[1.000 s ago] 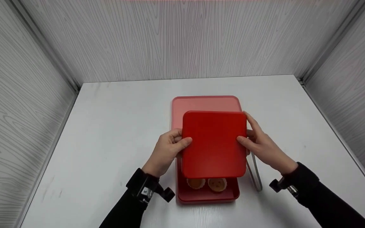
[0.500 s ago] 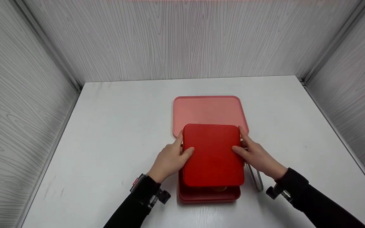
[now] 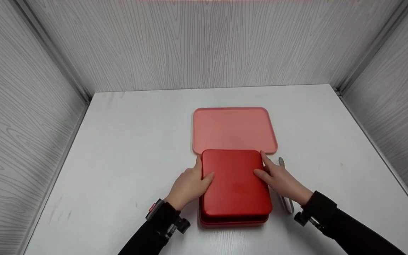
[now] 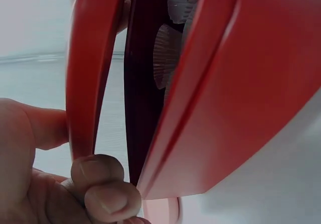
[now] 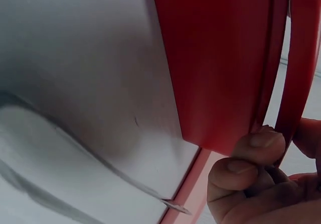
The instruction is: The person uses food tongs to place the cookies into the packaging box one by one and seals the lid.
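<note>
A red lid [image 3: 235, 182] is held over a red rectangular box [image 3: 234, 224], covering almost all of it in the head view. My left hand [image 3: 190, 185] grips the lid's left edge, thumb on top and fingers beneath. On the opposite edge, my right hand [image 3: 284, 180] holds it the same way. Both wrist views show a gap between the lid [image 4: 89, 68] and the box rim, with fingertips right at the rim at the far end. Through that gap, pale fluted paper cups [image 4: 166, 56] show inside the box.
Behind the box lies a flat pink tray [image 3: 234, 128] on the white table [image 3: 143, 141]. Metal tongs [image 3: 288, 204] lie to the right of the box, partly hidden under my right hand. Grey wood-grain panels [image 3: 204, 46] enclose the table at the back and sides.
Both hands have brought the lid down and toward me over the box. The small tarts seen inside earlier are now covered in the head view, and more of the pink tray shows.
</note>
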`<state>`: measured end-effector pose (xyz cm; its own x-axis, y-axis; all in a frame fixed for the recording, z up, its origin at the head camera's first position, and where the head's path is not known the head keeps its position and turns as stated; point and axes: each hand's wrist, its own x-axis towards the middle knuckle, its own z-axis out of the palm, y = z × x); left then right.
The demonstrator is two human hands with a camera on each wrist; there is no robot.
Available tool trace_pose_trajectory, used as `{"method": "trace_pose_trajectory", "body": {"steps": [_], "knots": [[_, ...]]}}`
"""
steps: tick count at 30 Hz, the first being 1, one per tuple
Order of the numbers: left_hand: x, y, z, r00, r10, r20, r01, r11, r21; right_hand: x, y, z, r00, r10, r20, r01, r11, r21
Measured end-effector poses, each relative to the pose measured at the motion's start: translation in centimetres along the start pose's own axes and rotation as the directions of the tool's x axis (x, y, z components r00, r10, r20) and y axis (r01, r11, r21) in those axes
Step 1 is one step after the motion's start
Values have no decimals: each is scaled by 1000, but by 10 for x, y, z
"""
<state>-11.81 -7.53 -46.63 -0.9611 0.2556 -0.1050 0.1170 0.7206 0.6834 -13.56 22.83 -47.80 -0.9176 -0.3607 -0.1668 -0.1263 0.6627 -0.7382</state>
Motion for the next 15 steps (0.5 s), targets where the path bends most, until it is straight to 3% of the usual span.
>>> {"method": "trace_pose_trajectory", "body": {"steps": [8,15], "knots": [[-4,-8,7,998,-68,19,67,998,16,-3,-4,9,999,-22,-28,19,997,-78],[-5,-13,10,998,-56,14,56,998,3,-5,-4,15,999,-4,-40,-1,994,-114]]}}
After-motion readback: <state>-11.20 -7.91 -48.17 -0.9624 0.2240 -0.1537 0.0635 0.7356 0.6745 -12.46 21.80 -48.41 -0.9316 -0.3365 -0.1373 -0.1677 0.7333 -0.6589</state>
